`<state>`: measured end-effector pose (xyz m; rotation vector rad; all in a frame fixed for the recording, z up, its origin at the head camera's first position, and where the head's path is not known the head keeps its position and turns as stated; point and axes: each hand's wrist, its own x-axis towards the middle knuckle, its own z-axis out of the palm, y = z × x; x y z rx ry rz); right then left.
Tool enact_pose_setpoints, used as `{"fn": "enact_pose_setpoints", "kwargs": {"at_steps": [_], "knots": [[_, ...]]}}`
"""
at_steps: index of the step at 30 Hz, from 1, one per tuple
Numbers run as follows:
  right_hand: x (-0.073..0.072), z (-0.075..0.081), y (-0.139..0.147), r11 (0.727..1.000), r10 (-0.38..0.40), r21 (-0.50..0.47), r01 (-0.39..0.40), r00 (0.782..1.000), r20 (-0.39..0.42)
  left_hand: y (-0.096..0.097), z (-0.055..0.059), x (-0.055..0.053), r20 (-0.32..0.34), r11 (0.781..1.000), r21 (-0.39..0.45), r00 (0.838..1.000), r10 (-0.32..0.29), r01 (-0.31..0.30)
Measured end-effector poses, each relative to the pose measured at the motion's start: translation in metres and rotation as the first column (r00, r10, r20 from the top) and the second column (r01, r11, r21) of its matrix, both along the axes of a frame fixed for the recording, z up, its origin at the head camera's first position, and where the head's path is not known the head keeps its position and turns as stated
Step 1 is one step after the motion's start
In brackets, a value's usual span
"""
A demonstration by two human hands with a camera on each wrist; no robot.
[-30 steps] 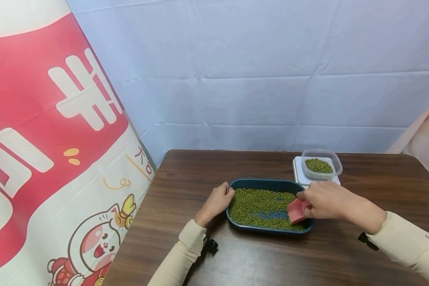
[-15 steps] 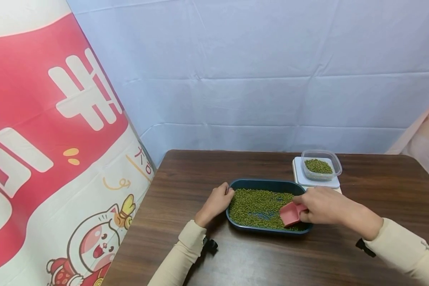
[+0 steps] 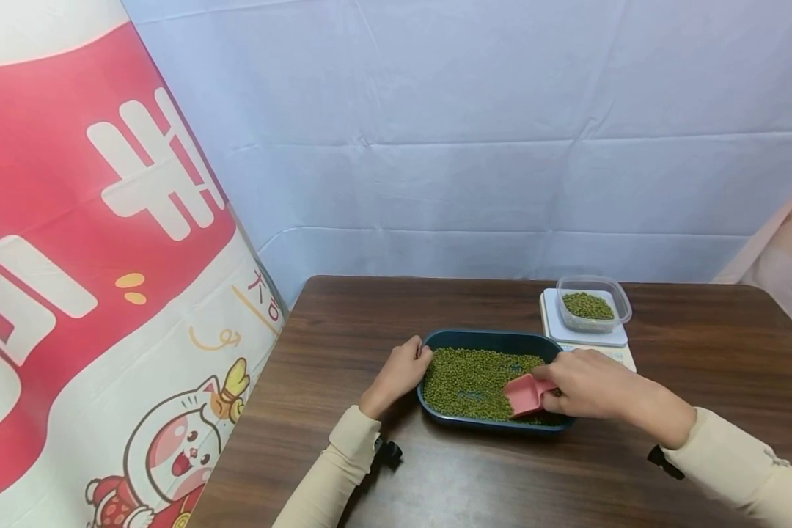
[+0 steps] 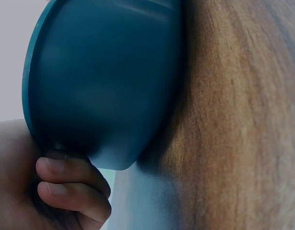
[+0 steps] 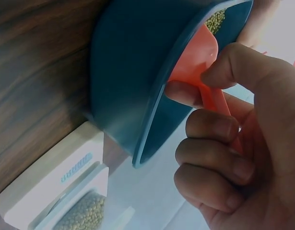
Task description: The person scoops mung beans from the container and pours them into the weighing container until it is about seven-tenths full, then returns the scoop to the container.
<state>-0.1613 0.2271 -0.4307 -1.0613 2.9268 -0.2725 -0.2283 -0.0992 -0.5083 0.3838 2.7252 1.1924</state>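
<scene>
While clamping the left end of a dark blue tray (image 3: 488, 340) with the left-hand grip (image 3: 401, 372), also holding a pink scoop (image 3: 523, 396) with the right-hand grip (image 3: 590, 385). Got the tray sitting flat on a brown wood-look worktop (image 3: 356, 323), with small green beans (image 3: 468, 370) spread over most of its floor. Can spot a couple of bare blue patches between them.

Left side: fingers curled in tight against the outside of the tray, just under the rim, going by the left wrist view. Right side: thumb and index finger pinching the scoop's handle close to the bowl, other fingers wrapped round the rest of it. Got the scoop down inside the right half of the tray, lip pointing left, right in among the beans. Can't really tell how much is in it.

Just behind the tray's right end, a white scale (image 3: 554, 323) with blue lettering on the front, too blurry to read. Can't tell about contact between scale and tray. On top of the scale, a clear plastic container (image 3: 584, 327), only partly filled with more green beans.

Wearing cream sleeves (image 3: 333, 466) on both arms, plus something black at each wrist. Behind the worktop, pale blue cloth (image 3: 468, 95) with fold lines; off to the left, a red and white banner (image 3: 46, 147) with big white characters and a cartoon figure (image 3: 178, 455) near the bottom.
</scene>
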Motion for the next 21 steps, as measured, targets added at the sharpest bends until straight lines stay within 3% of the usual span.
{"fn": "enact_pose_setpoints", "kwargs": {"at_steps": [21], "knots": [[-0.004,-0.005,-0.028,0.999,0.027,-0.017,-0.027,1.0,0.001,0.0,0.002,0.0,0.012,1.0,-0.001,1.0,0.004,-0.004]]}}
